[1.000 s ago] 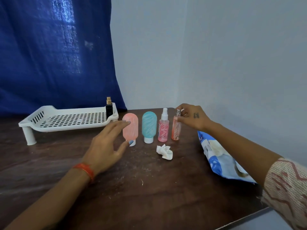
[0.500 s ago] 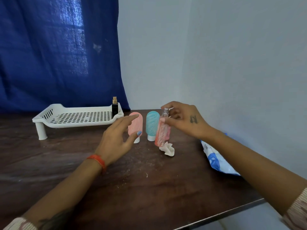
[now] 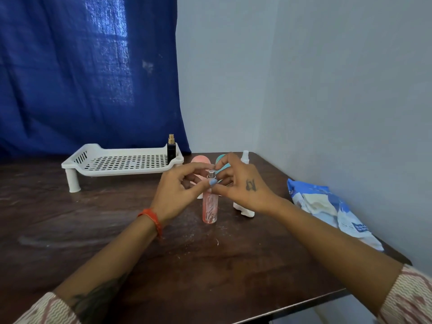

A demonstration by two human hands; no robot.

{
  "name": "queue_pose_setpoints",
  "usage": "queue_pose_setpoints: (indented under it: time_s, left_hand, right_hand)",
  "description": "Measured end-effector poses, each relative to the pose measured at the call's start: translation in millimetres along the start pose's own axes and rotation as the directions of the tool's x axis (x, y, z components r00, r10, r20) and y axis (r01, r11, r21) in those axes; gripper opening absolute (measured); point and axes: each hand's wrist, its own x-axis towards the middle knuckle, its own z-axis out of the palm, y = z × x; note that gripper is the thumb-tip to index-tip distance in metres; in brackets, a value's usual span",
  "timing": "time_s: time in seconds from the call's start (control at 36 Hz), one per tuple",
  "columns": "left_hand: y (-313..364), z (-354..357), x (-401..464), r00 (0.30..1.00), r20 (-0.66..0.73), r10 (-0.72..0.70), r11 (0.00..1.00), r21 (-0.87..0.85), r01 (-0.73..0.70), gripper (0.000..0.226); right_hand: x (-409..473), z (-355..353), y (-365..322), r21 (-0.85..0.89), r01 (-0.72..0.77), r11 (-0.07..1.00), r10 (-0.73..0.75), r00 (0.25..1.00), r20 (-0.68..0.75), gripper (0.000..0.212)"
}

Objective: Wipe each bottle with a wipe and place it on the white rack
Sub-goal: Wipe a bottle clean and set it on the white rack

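Note:
An orange-pink spray bottle [image 3: 210,208] with a silver top stands upright mid-table. My left hand [image 3: 180,192] and my right hand [image 3: 243,187] both pinch it near the neck. A crumpled white wipe [image 3: 245,210] lies just right of it, partly under my right hand. Behind my hands stand a pink tube bottle [image 3: 201,161], a teal tube bottle [image 3: 221,160] and a spray bottle with a white cap [image 3: 245,157], all mostly hidden. The white rack [image 3: 121,162] sits at the back left with a black perfume bottle [image 3: 171,148] on its right end.
A blue and white wipes pack [image 3: 327,206] lies by the wall on the right. The dark wooden table [image 3: 93,230] ends at a front-right edge near my right forearm. A blue curtain hangs behind the rack.
My right hand carried the orange-pink spray bottle from the row toward me and set it upright. My left hand came in and closed on its neck too.

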Motion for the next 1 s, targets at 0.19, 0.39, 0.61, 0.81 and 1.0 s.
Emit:
queue_pose_setpoints:
  time_s: [0.19, 0.39, 0.61, 0.81, 1.0]
  left_hand:
    - [-5.1, -3.0, 3.1, 0.997, 0.023, -0.08, 0.997, 0.01, 0.08, 0.023]
    - [-1.3, -2.9, 3.6, 0.99, 0.03, -0.136, 0.991, -0.013, 0.136, 0.019]
    - [-6.1, -13.9, 7.4, 0.977, 0.067, -0.201, 0.971, -0.119, 0.208, 0.017]
    - [-7.2, -18.1, 8.8, 0.966, 0.129, -0.226, 0.951, -0.184, 0.247, 0.018]
    - [-9.9, -21.3, 8.1, 0.958, 0.139, -0.249, 0.943, -0.188, 0.273, 0.018]
  right_hand:
    - [-3.5, -29.9, 9.1, 0.176, -0.187, 0.966, 0.176, 0.981, 0.077, 0.044]
    - [-23.7, -24.9, 48.1, -0.386, -0.234, 0.892, 0.296, 0.949, 0.11, 0.039]
    - [-13.8, -13.3, 49.8, -0.198, -0.188, 0.962, 0.185, 0.982, -0.032, 0.022]
    - [4.9, 19.6, 22.0, 0.054, 0.098, 0.994, -0.094, 0.993, -0.077, 0.026]
    - [0.6, 47.4, 43.0, 0.031, 0.179, 0.983, -0.165, 0.951, -0.262, 0.02]
